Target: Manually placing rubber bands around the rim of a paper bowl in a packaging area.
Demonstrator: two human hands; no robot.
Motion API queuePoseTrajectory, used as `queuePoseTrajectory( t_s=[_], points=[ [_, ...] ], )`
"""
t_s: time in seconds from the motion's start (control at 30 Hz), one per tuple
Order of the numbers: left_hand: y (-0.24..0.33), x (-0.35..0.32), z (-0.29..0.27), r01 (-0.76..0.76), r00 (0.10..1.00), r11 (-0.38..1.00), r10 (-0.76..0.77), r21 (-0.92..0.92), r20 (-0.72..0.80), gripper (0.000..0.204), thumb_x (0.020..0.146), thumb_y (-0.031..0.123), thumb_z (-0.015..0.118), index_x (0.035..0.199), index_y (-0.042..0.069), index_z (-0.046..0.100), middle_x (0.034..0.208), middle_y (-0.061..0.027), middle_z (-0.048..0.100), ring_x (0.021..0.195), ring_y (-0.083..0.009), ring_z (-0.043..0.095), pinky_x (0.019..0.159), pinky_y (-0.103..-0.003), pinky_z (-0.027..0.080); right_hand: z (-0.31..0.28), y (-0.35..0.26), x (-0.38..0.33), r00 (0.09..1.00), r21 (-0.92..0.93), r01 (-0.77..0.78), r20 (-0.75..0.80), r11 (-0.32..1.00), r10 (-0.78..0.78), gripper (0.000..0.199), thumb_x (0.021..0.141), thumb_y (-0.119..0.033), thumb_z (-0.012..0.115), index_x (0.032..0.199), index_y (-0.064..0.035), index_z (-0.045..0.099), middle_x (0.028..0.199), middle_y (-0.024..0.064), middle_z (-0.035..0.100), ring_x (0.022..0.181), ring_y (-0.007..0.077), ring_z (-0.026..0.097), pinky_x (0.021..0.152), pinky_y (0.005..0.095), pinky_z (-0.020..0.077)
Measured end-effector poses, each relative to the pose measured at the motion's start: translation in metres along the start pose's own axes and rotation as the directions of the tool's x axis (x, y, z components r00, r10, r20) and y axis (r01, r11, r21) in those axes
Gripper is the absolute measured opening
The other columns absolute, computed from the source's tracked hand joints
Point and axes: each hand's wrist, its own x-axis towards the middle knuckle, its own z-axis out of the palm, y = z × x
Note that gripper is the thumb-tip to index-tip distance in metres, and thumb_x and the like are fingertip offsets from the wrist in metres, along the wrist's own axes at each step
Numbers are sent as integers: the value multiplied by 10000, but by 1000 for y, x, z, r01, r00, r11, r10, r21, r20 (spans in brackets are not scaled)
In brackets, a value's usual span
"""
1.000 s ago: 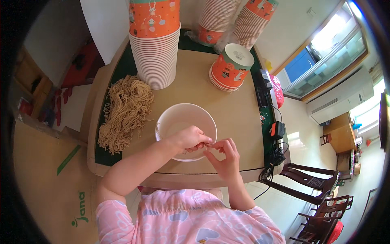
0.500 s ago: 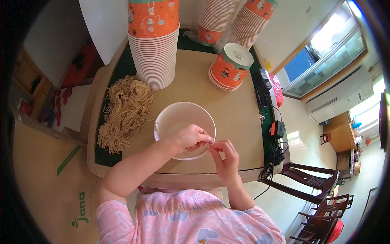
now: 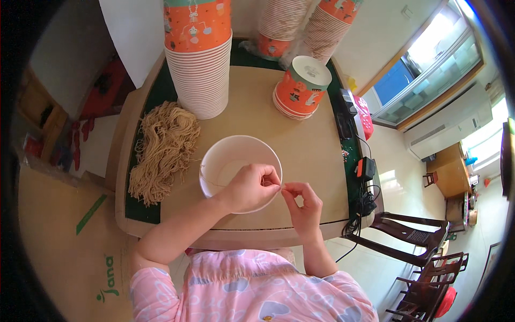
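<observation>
Mid-frame, left hand [image 3: 251, 188] and right hand [image 3: 303, 203] meet over a white bowl [image 3: 225, 158], each grip pinched narrow, seemingly sharing one thin strand.

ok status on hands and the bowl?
Left hand and right hand pinched fingertip to fingertip at white bowl near rim. Bowl upright, looks empty. Noodle pile left of it, untouched.

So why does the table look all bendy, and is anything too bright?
In the head view, the fisheye lens curves the table edges toward the dark round rim; the window at upper right glares white; the hands and white bowl stay sharp and evenly lit.
</observation>
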Motion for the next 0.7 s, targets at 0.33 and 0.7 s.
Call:
queuePoseTrajectory(
  t_s=[0.33, 0.7],
  points=[
    [13, -15, 10, -213, 962, 895, 261, 393, -74, 73, 765, 48, 685, 788, 45, 616, 760, -75, 573, 654, -191, 603, 596, -307, 478, 1, 9, 0, 986, 331, -162, 25, 930, 163, 299, 831, 73, 636, 1077, -16, 492, 894, 64, 625, 834, 118, 602, 753, 235, 488],
    [7, -20, 18, -193, 951, 855, 284, 482, -123, 75, 757, 45, 687, 783, 41, 617, 774, -70, 591, 677, -197, 625, 588, -307, 496, 7, 12, -1, 940, 638, -326, 140, 698, 312, 443, 846, 72, 619, 1206, -30, 382, 922, 133, 668, 845, 146, 628, 780, 263, 497]
  ],
)
